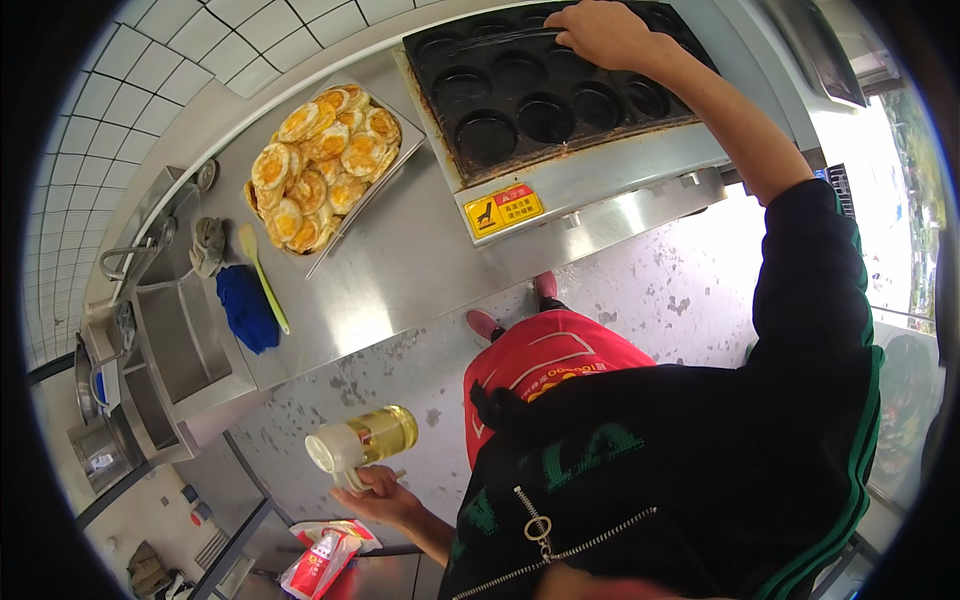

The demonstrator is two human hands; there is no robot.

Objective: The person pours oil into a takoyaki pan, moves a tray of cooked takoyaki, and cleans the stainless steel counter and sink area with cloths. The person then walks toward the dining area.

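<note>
Left hand [375,492], in the lower left of the frame, has its fingers curled around the pale handle of a clear cylindrical oil bottle with a whitish lid and yellow liquid inside [388,431]. The bottle shows above the grey speckled floor [410,385], lid toward the left of the frame and base toward the right; how far it tilts I cannot tell. It should feel moderately heavy, the weight shifting as the liquid moves. Its wall looks stiff and, if oily, would be slippery, so the handle is the sound place to hold, well away from the smooth sides.

At the top of the frame, the right hand [605,35] reaches over a black metal pan with rows of round wells [526,96], fingers bent near its far part; whether they pinch anything or merely touch it I cannot tell. The pan looks rigid and heavy, its surface perhaps slick with grease. A yellow-and-red warning label [503,210] on the front suggests heat, so bare skin is best kept off the metal.

Left of it, on the stainless-steel bench [385,285], a metal tray [408,142] carries piled round fried eggs [310,190], likely soft, slippery and easily torn, better lifted from beneath.
</note>
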